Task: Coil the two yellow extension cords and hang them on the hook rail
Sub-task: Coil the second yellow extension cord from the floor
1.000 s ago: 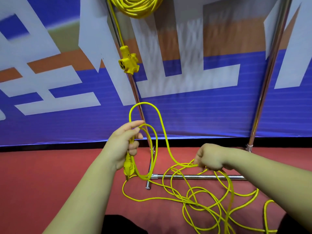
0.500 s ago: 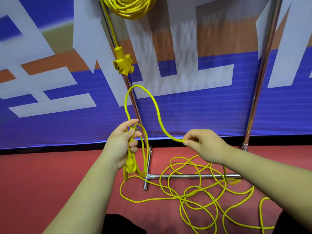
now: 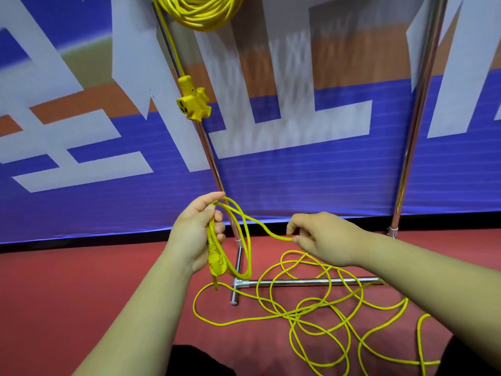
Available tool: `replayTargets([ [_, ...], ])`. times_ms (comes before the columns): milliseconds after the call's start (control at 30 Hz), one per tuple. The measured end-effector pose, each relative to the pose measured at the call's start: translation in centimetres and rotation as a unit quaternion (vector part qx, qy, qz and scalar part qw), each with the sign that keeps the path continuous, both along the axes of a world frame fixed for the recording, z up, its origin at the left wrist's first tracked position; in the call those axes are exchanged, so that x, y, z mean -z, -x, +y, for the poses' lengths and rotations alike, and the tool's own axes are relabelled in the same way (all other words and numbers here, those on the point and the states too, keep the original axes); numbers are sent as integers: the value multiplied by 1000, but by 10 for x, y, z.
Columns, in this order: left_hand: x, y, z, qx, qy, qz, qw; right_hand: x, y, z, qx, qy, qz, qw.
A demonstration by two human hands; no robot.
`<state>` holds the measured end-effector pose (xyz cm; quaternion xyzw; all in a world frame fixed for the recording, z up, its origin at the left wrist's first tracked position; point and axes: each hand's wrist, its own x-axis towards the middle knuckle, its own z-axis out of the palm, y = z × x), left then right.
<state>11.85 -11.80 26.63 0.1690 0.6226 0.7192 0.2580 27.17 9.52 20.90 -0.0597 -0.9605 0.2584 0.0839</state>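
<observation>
Red floor [image 3: 67, 294] under loose yellow cord [image 3: 320, 313], left grip [image 3: 193, 234] clamped round its loops, right grip [image 3: 322, 238] pinching strand alongside

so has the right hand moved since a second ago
Yes. The right hand has risen clear of the rack's base bar and shifted left toward the left upright, pinching the yellow cord.

Blue-and-white printed banner [image 3: 298, 185] above a red floor [image 3: 67, 294]
</observation>
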Motion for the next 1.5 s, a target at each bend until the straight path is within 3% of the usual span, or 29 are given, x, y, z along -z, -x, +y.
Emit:
replayTargets([
  [167,3,1,1,-24,-11,1,1000,-4,-4,1,-13,-9,6,1000],
  [333,2,1,3,-50,-36,-13,998,-8,-8,-6,-112,-85,-91,986],
  [400,3,-1,6,-49,-24,2,998,-15,-11,-15,-164,-64,-104,979],
  [500,7,-8,11,-24,20,37,999,-29,-13,-22,-187,30,-54,980],
  [667,11,-27,19,44,86,108,989,-42,-14,-18,-94,153,77,981],
  [800,13,-41,28,93,115,139,979,-45,-13,-13,-12,241,165,956],
  [1067,11,-54,40,126,86,147,977,-42,-13,-1,65,268,234,932],
  [1300,5,-61,43,178,30,87,980,-40,-13,6,36,309,187,932],
  [1400,-6,-59,37,156,-2,113,981,-34,-14,12,-8,332,103,937],
  [1500,-23,-43,25,99,-79,75,989,-22,-17,20,-26,308,-1,951],
])
